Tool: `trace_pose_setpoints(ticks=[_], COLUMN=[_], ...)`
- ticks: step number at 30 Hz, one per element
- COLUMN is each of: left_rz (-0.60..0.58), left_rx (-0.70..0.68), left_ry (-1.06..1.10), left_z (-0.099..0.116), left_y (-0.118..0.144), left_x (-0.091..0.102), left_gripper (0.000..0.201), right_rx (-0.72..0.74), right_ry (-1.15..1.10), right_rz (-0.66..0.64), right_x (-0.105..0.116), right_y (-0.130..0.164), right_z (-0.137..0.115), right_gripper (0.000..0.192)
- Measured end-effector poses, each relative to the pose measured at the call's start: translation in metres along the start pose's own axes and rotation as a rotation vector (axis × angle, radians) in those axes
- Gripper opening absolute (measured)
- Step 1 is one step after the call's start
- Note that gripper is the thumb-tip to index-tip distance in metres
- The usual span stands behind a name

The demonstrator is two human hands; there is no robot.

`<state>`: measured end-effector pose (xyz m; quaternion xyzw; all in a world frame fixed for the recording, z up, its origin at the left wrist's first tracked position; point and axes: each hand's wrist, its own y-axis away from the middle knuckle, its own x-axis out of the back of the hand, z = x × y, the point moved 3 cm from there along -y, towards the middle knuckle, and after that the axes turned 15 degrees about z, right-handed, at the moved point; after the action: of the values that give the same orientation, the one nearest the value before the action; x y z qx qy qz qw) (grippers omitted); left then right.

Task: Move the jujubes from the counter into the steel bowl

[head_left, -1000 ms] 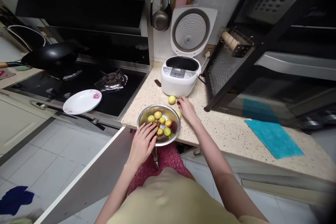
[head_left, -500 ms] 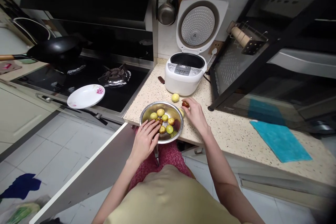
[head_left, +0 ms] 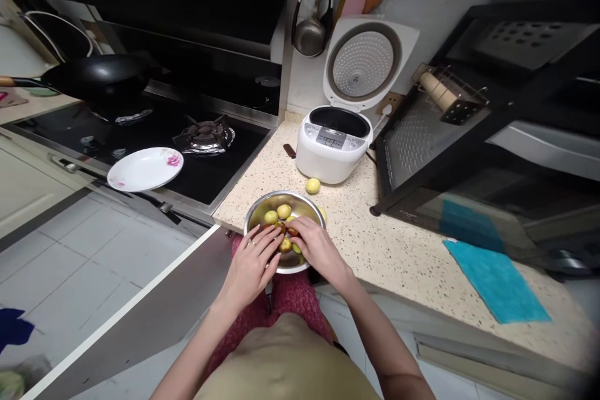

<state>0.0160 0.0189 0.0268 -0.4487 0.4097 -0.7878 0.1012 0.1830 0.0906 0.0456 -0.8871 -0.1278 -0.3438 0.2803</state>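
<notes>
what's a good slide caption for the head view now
Left hand and right hand in a metal bowl of round fruit at the edge of the counter, near an open rice cooker.

One left hand (head_left: 253, 259), one right hand (head_left: 321, 253), one metal bowl (head_left: 300, 201)
Inside the bowl, at least four yellow-green fruits (head_left: 284, 211) and at least two reddish-brown fruits (head_left: 293, 232) show; the hands hide the exact total. Outside it, two loose fruits (head_left: 312, 185). Around these: one rice cooker (head_left: 330, 153), one flowered plate (head_left: 145, 169), one wok (head_left: 103, 78), one uncovered burner (head_left: 205, 134), one turquoise cloth (head_left: 497, 284), one ladle (head_left: 310, 36), one pink spatula (head_left: 355, 0).
</notes>
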Motion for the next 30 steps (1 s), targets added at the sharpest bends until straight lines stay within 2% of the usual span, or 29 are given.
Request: trace_pose_setpoints(ticks=[6, 11, 15, 24, 27, 30], left_rz=[-0.068, -0.113, -0.150, -0.231, -0.241, -0.243], left_rx=[-0.051, -0.020, -0.015, 0.003, -0.005, -0.001], left_ry=[0.020, 0.038, 0.028, -0.024, -0.030, -0.005], left_z=[0.008, 0.009, 0.010, 0.012, 0.012, 0.012], left_y=[-0.009, -0.011, -0.012, -0.017, -0.016, -0.017], left_x=[-0.001, -0.005, -0.006, -0.006, -0.006, -0.003], left_gripper=[0.045, 0.048, 0.044, 0.039, 0.039, 0.043], right_rx=[0.003, -0.052, -0.100, -0.087, -0.065, -0.033], right_ry=[-0.018, -0.044, -0.054, -0.042, -0.086, -0.123], right_rz=[0.022, 0.055, 0.073, 0.043, 0.102, 0.232], right_x=[-0.004, -0.003, 0.000, -0.005, -0.002, 0.004], right_y=[0.007, 0.005, 0.003, 0.005, 0.010, 0.018], right_z=[0.004, 0.006, 0.005, 0.007, 0.007, 0.008], right_gripper=[0.038, 0.035, 0.037, 0.036, 0.034, 0.028])
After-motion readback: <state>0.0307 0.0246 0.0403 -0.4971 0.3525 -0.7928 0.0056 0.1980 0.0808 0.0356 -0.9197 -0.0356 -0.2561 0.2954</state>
